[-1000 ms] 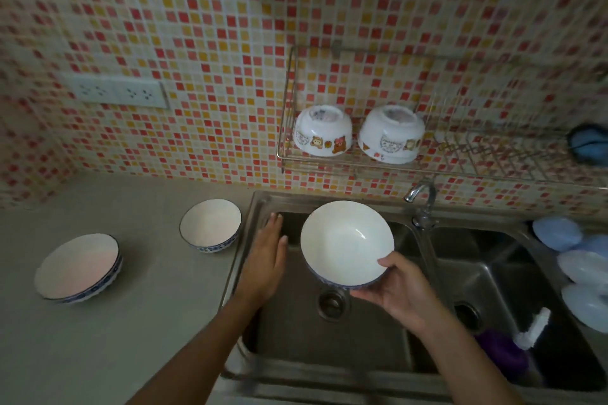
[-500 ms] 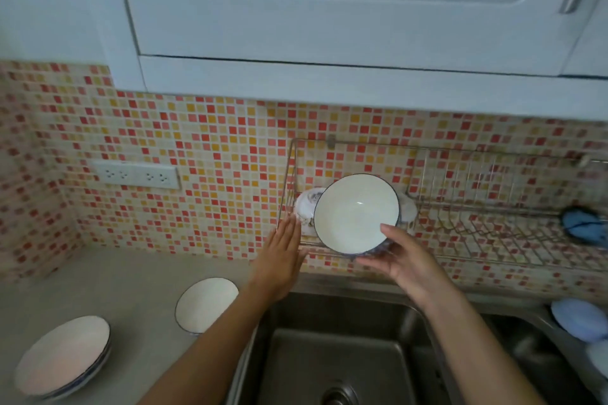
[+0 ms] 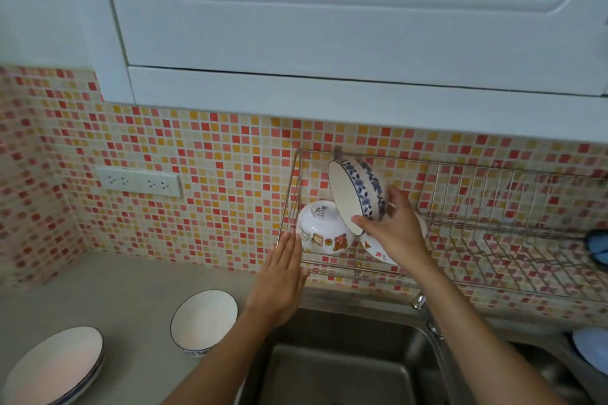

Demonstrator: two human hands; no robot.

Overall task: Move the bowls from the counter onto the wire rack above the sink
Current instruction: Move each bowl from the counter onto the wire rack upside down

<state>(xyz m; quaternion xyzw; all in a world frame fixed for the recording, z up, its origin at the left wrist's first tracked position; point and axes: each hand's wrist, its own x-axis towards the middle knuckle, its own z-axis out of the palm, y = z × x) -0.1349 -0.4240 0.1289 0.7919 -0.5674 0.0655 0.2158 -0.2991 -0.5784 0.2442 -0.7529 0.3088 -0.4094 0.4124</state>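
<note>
While the left hand stays flat-fingered (touching the wire rack), the right hand grips a tilted blue-patterned bowl above it.

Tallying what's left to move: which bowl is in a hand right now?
The blue-patterned bowl, tilted on edge above the wire rack, gripped by the right hand. The others sit on the counter or upside down in the rack.

Glossy glazed ceramic bowl, shiny metal wire rack, dull brushed steel sink, matt smooth counter
</note>
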